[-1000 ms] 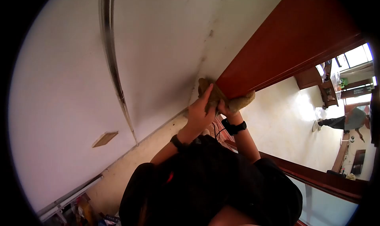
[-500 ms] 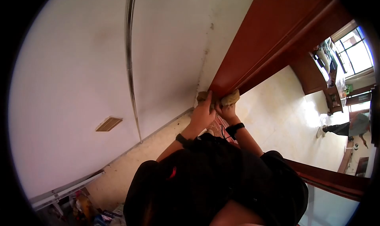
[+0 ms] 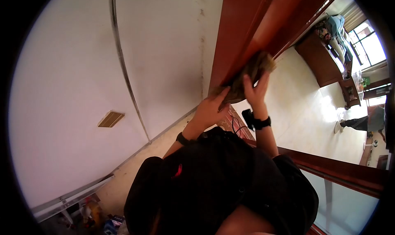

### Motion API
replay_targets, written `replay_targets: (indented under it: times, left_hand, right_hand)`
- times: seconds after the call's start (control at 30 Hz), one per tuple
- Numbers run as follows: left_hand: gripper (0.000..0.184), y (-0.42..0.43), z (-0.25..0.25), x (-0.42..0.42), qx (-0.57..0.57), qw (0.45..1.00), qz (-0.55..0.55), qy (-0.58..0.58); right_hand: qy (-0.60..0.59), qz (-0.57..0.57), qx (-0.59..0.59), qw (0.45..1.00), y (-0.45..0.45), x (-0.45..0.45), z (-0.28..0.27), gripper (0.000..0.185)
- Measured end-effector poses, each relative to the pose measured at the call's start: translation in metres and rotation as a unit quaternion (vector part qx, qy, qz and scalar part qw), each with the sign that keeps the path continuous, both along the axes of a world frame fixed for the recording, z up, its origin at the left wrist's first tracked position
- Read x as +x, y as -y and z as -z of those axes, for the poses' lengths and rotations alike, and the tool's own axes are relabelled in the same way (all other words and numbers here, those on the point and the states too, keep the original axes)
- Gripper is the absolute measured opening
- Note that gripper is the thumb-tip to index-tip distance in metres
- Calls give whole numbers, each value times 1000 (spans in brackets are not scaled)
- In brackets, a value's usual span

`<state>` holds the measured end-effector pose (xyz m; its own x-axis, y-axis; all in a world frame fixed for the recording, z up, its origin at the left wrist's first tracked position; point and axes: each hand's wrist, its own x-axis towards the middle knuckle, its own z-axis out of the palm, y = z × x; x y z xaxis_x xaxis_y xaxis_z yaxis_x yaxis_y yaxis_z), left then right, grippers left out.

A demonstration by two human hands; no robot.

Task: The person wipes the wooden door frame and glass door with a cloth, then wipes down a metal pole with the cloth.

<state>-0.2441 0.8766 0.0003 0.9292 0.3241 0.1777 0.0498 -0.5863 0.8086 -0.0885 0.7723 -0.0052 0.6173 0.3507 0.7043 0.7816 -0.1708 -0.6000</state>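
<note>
And here you are in a loose black top (image 3: 205, 177), its dark sleeves stopping well above the wrists, with a small bright red mark (image 3: 177, 171) showing on the cloth on your left side and a tiny round spot, maybe a button (image 3: 241, 189), lower down near the middle. Your left hand (image 3: 210, 111) is bare, with a plain black band (image 3: 182, 139) at the wrist; over on your right hand (image 3: 256, 91), also bare, there's a wider black band (image 3: 261, 123) with a dark, blocky piece (image 3: 248, 119) at its inner side.

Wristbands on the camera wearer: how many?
2: the left-wrist band and the right-wrist band, both black.
</note>
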Motion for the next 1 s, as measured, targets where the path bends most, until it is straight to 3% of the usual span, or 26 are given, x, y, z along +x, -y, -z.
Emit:
replay_targets:
  times: [0.03,0.1,0.13,0.23,0.33,0.47,0.53,0.63,0.8,1.0]
  left_hand:
    - [56,2,-4,0,1,1000,1,-2]
    - [56,4,-9,3,58,986,23,157]
    - [56,4,-15,2,60,986,25,156]
    - [58,2,-34,0,56,991,57,110]
    - [60,0,-38,3,78,991,33,108]
    - [60,-2,-31,2,66,994,18,91]
    - [60,0,-26,0,71,994,15,88]
    - [60,1,-12,-2,73,995,12,64]
    - [66,-1,9,-4,113,983,38,-140]
    - [68,1,32,-4,170,957,74,-221]
  right_hand:
    - [9,-27,22,999,2,1,-28,65]
    - [32,-74,57,995,5,4,-63,68]
    - [40,-89,70,993,5,5,-79,69]
    - [187,-51,112,975,-1,16,-118,47]
    - [209,-61,111,970,-19,37,-131,44]
    - [196,-17,53,979,-35,42,-102,50]
    - [82,-68,123,987,-37,38,-90,53]
    - [5,-55,85,995,-32,28,-63,54]
    - [-12,-49,26,998,-26,24,-12,48]
    - [-99,-95,-12,990,-15,27,24,42]
